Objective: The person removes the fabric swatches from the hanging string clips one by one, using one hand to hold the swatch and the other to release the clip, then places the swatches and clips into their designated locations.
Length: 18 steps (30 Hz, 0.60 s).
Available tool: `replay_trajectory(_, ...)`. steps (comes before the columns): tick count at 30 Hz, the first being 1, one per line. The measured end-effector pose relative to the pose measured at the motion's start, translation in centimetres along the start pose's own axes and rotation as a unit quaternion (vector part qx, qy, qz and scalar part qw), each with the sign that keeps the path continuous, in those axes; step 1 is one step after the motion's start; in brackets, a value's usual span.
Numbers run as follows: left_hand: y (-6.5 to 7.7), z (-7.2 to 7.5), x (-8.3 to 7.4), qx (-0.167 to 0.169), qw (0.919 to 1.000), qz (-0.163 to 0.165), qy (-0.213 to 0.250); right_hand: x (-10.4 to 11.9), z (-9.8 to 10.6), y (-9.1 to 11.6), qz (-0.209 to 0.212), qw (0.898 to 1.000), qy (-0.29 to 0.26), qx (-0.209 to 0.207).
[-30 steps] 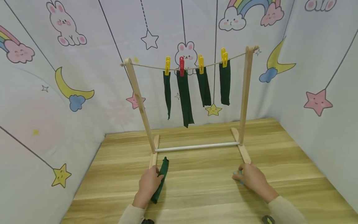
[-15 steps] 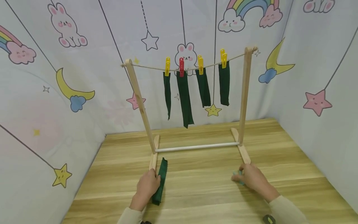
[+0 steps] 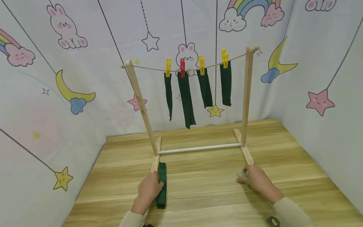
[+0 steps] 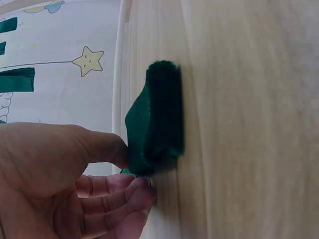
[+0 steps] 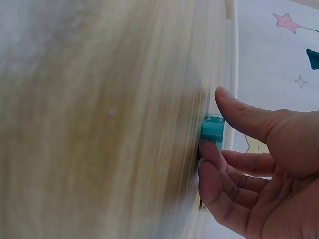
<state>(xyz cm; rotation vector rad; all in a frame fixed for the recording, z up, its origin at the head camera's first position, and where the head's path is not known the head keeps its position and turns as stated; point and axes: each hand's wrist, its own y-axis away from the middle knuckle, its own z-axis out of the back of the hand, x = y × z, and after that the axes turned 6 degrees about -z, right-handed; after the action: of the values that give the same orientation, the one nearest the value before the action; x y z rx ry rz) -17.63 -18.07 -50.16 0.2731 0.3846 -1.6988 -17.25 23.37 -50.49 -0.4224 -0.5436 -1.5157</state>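
Note:
My left hand (image 3: 148, 187) pinches the edge of a folded dark green cloth strip (image 3: 162, 197) lying on the table by the left foot of a wooden rack. In the left wrist view, the thumb is at the near side of the cloth (image 4: 164, 109), with the fingers curled below it. On the other side, my right hand (image 3: 257, 180) holds a small teal clothespin (image 3: 239, 174) low over the table, close to the rack's right foot. The right wrist view has this clothespin (image 5: 213, 128) between thumb and index finger; part of it is hidden behind the fingertips.
Across the rack's posts (image 3: 247, 101) runs a sagging string (image 3: 151, 67). Several green strips (image 3: 186, 101) hang from it by yellow clothespins (image 3: 202, 65) and one red clothespin (image 3: 182, 67). A white crossbar (image 3: 199, 148) joins the feet. Printed curtains surround the wood-grain table (image 3: 204, 189).
The green strip has turned from a slant to nearly straight alongside the rack's left foot, and my left hand has shifted slightly left. My right hand stays nearly still with the teal clothespin.

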Motion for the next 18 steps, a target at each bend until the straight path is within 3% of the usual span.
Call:
replay_trajectory(9,-0.2,0.5,0.5,-0.007,0.9998,0.004,-0.017,1.3,2.2,0.3,-0.013,0.999,0.014,-0.027)
replay_trajectory(15,-1.4,1.6,-0.2,-0.051,0.9985,-0.015,0.01,3.4,4.8,-1.0,0.033,0.996,0.016,-0.077)
replay_trajectory(18,-2.4,2.3,-0.6,-0.093,0.9949,-0.037,0.011,5.2,6.3,-1.8,0.034,0.995,0.01,-0.095)
